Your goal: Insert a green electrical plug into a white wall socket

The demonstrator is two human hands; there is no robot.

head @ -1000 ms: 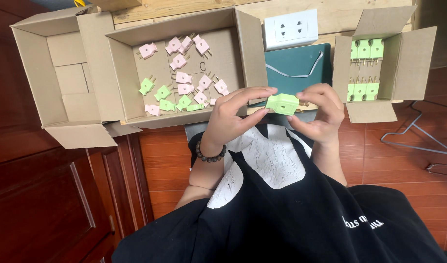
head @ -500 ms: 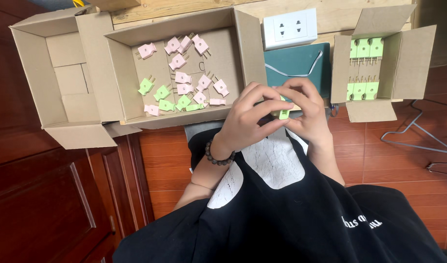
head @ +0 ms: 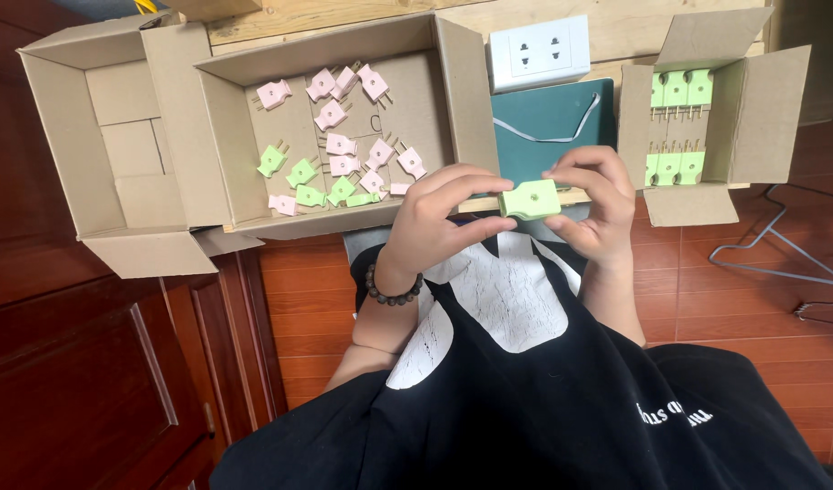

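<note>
Both hands pinch one green plug (head: 530,199): left hand (head: 435,227) fingertips grip its left end, right hand (head: 593,204) its right.

The small green plug (head: 530,199) is smooth, matt moulded plastic. The open brown boxes (head: 226,136) are plain matt corrugated cardboard. The white wall socket plate (head: 538,53) is glossy plastic. The reddish floor boards (head: 317,299) are polished wood with a light sheen. The black shirt (head: 543,417) is matt cloth.
</note>
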